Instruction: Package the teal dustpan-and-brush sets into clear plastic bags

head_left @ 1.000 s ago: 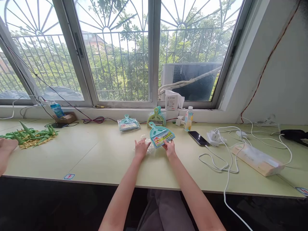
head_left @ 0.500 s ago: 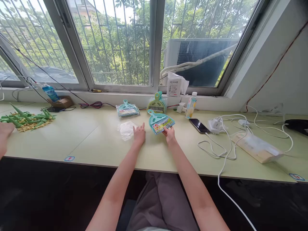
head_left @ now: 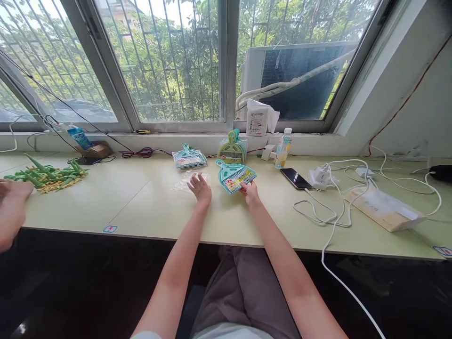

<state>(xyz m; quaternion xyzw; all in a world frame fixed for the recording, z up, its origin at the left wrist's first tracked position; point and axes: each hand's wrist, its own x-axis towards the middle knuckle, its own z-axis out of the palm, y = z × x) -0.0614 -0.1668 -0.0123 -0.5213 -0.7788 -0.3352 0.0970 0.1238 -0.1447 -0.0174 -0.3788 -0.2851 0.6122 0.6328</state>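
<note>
My right hand (head_left: 251, 192) grips the lower right edge of a teal mini dustpan set (head_left: 233, 177), whose brush sits behind a colourful printed card. The set is tilted above the table, its handle pointing up and left. My left hand (head_left: 200, 188) has its fingers apart at the right side of a clear plastic bag (head_left: 185, 181) lying crumpled on the table; whether the fingertips touch it is unclear. Behind the bag lies a stack of wrapped blue-green dustpan sets (head_left: 189, 157). Wrapped green dustpan sets (head_left: 231, 149) stand behind the one I hold.
At the far left, another person's hand (head_left: 14, 207) is beside a pile of green and yellow pieces (head_left: 52, 175). To the right are a drink bottle (head_left: 283, 148), a phone (head_left: 295, 179), white cables (head_left: 323, 219) and a beige packet (head_left: 384, 207). A tissue pack (head_left: 257, 118) stands on the sill.
My left hand has turned, its fingers now spread over the plastic bag's right side, and less of the bag shows. My right hand still holds the dustpan set. The view has shifted slightly.
</note>
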